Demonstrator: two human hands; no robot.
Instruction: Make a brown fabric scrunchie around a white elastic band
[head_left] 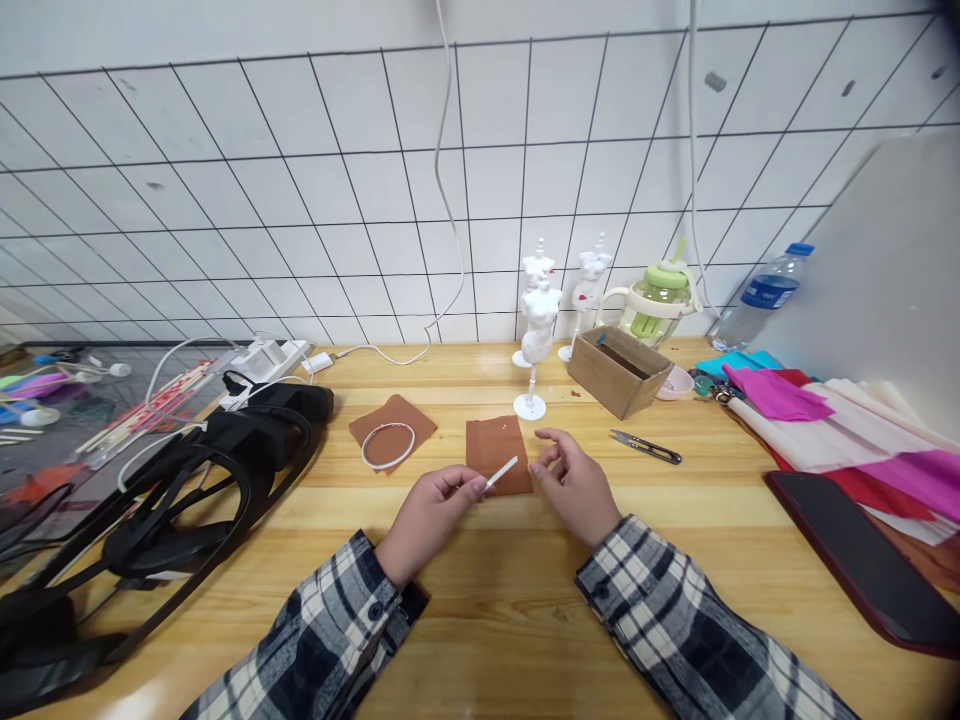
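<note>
A person in a plaid shirt works at a wooden bench [480, 610], both forearms resting near its front edge. The left hand [431, 510] is closed in a pinch, thumb and forefinger gripping one end of a thin white strip [501, 472] so that the free end angles up and to the right, out over the lower edge of a brown sheet [497, 452] lying flat just beyond the hands. The right hand [574, 485] holds nothing: its fingers are loosely curled and half open, hovering just beside the strip's free end and the sheet's right edge, apart from both. Holding the strip by its tip appears to keep most of its length clear for the other hand.

To the left of that sheet lies a second brown sheet [392, 428] with a white ring [388, 446] resting on it. Behind the sheets stand small white dress-form figures [538, 325] on thin stands, the nearest one just past the sheet's far corner. An open cardboard box [619, 372] sits to their right, and small thread snips [645, 446] lie on the bench near the right hand. Further right are a green-lidded cup [660, 298], a water bottle [761, 295], folded sheets of coloured paper [810, 405] and a dark flat tablet [862, 560]. On the left, a tangle of black straps [187, 480] and a white power strip [266, 358] take up that side. Nothing lies between the hands and the sheet.
</note>
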